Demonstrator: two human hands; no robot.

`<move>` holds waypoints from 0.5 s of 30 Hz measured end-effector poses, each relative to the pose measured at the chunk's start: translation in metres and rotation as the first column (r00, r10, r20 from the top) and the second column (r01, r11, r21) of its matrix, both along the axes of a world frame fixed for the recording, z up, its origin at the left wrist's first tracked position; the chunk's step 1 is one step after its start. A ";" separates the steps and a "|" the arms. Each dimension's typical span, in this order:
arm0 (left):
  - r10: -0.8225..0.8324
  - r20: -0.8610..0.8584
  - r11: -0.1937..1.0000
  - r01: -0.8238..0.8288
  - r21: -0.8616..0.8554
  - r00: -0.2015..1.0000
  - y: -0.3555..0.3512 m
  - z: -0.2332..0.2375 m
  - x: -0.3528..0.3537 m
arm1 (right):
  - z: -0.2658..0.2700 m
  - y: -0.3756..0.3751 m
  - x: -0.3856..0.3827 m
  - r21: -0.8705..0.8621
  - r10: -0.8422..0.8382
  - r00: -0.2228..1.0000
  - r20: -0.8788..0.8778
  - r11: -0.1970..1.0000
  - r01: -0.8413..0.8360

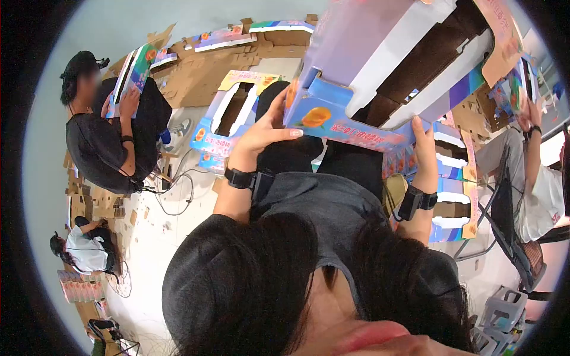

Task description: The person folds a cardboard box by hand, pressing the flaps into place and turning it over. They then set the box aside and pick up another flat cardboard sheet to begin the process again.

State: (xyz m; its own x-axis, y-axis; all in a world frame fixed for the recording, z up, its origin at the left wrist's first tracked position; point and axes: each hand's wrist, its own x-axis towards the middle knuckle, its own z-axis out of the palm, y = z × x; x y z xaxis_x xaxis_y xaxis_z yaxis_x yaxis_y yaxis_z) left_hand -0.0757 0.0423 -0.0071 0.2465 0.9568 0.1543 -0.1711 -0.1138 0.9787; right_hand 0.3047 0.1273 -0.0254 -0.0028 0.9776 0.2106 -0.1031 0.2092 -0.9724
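Observation:
A large printed cardboard box (368, 137), blue and purple with an orange fruit picture, is held up in front of me, its long cut-out opening facing up. My left hand (272, 129) grips its left end, thumb along the lower edge. At the lower right edge, my right hand (423, 139) holds the box with fingers partly hidden behind it. Both wrists wear black bands. Beyond my left hand lies a similar box (205, 137) with an open window. More such boxes (454, 196) are stacked beside my right forearm.
A person in black (101, 136) at the left holds a similar box. Another person in white (89, 249) sits farther back. At the right, a person's arms (531, 142) hold a box near a folding chair (507, 219). Cardboard sheets (196, 74), cables (178, 199) and stools (502, 311) lie around.

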 end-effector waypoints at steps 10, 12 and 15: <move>0.243 0.145 0.964 -0.255 0.071 0.959 0.012 -0.005 0.050 | 0.025 -0.011 -0.014 -0.118 -0.159 0.982 0.104 0.978 0.171; 0.245 0.165 0.962 -0.261 0.078 0.955 0.017 -0.008 0.052 | 0.025 -0.009 -0.019 0.073 -0.344 0.922 0.176 0.939 0.336; 0.255 0.233 0.954 -0.283 0.096 0.938 0.022 -0.012 0.062 | 0.030 -0.012 -0.034 0.650 -0.710 0.688 0.153 0.596 0.471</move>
State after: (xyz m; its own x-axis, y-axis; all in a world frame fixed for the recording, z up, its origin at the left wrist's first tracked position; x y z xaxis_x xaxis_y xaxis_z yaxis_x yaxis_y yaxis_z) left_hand -0.0137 0.0641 -0.0196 -0.0702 0.9517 0.2991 -0.3219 -0.3054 0.8962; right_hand 0.2708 0.1154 0.0049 0.3420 0.5061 0.7918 0.5649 0.5626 -0.6036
